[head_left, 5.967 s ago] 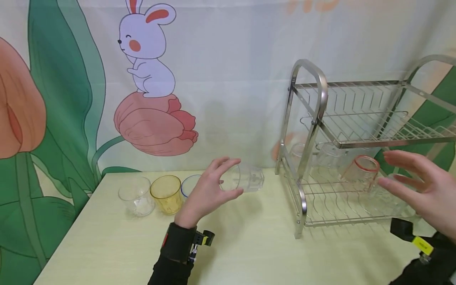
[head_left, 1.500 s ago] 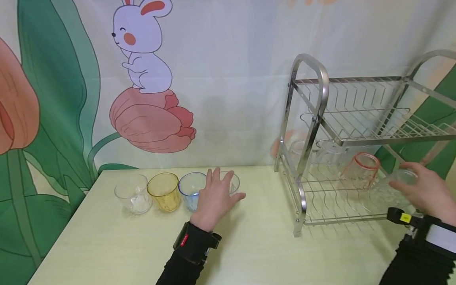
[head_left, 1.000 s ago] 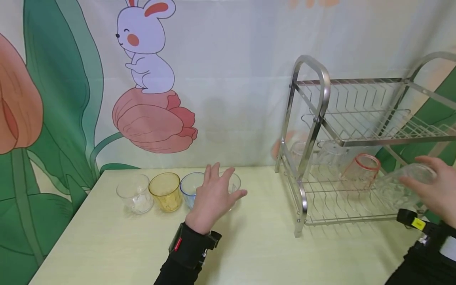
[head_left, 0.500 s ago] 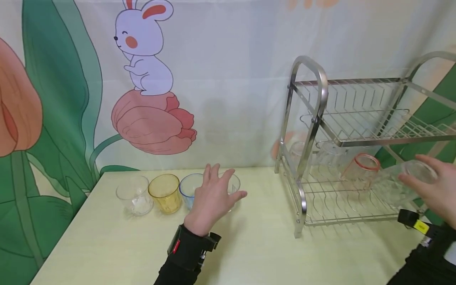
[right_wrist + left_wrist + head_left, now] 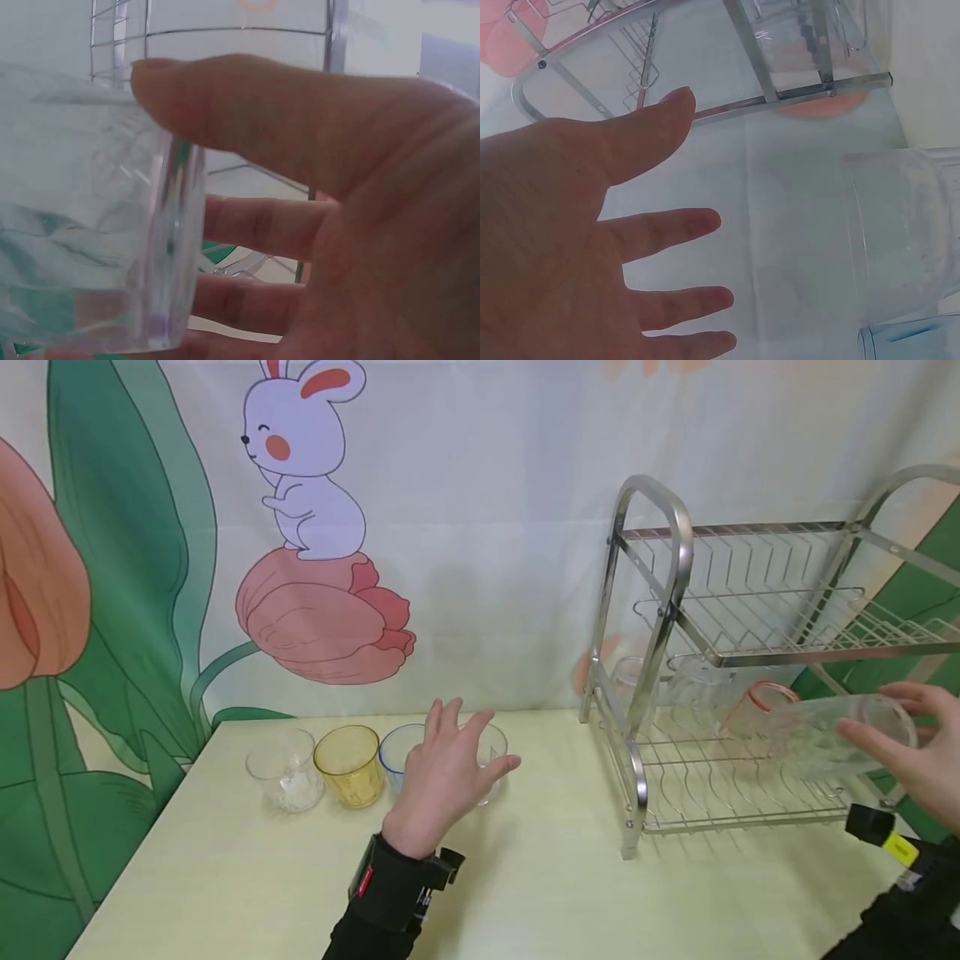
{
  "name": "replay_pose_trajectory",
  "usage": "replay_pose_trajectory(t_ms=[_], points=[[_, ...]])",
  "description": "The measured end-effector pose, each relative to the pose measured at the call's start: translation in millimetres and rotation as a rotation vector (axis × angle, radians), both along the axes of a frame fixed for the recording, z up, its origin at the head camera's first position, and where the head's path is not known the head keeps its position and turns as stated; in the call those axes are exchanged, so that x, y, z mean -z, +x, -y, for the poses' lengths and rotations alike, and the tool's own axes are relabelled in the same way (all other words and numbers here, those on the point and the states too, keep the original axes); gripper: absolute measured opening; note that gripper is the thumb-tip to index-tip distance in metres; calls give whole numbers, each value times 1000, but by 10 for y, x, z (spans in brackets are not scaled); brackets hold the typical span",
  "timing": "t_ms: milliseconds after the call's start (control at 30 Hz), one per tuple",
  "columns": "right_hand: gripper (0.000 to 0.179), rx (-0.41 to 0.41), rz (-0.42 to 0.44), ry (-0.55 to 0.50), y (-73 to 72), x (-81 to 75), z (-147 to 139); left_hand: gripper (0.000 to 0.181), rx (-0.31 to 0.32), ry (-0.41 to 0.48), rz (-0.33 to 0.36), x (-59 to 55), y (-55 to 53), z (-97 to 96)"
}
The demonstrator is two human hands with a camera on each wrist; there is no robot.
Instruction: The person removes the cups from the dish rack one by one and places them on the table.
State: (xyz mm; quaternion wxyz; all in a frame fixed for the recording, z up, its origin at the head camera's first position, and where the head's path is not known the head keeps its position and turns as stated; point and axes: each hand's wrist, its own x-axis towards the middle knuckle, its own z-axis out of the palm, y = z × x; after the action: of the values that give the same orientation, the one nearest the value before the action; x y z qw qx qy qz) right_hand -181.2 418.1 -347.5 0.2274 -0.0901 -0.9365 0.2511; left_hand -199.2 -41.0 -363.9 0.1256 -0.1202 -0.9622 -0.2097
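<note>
My right hand [image 5: 922, 743] grips a tall clear glass [image 5: 817, 739] by its thick base, thumb on the near side. The glass lies almost level, mouth pointing left, at the right part of the rack's lower tier. In the right wrist view the base of the glass [image 5: 82, 217] sits between thumb and fingers. My left hand [image 5: 442, 777] hovers with spread fingers over the row of glasses, holding nothing. Beside it stand a clear glass [image 5: 492, 752] and a blue-rimmed glass [image 5: 397, 752], both partly hidden by the hand. The left wrist view shows that clear glass [image 5: 900, 232] apart from the fingertips.
A two-tier metal dish rack [image 5: 637, 760] stands at the right. Its lower tier bears a red-rimmed glass [image 5: 753, 714] and further clear glasses [image 5: 693, 693]. A yellow glass [image 5: 348, 768] and another clear glass [image 5: 285, 768] continue the row at the table's [image 5: 225, 877] left.
The clear glass my left hand held sideways now stands upright in the row, that hand empty. My right hand, earlier empty, has taken the tall glass and tipped it from steep to nearly level.
</note>
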Motion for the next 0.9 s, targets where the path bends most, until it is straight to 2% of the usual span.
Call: replay_pose_trajectory(t_ms=[133,233,367,467,533,767,900], points=[[76,-9,15,-2,107,-107,162,62,6,-5,-18,8,24,-5],[77,-36,-6,3,36,-12,47,62,9,-6,-19,3,37,-12],[78,-98,-66,2,-187,288,-318,62,14,-3,-10,-14,47,-25],[80,-137,-77,-15,-261,372,-423,62,18,1,-4,-24,50,-35],[81,-154,-62,-20,-204,294,-330,62,24,6,-1,-22,48,-41],[72,-183,-22,-33,221,-212,365,59,53,50,-24,-37,57,-80],[71,-219,14,-43,329,-357,618,59,54,58,-32,-37,61,-97]])
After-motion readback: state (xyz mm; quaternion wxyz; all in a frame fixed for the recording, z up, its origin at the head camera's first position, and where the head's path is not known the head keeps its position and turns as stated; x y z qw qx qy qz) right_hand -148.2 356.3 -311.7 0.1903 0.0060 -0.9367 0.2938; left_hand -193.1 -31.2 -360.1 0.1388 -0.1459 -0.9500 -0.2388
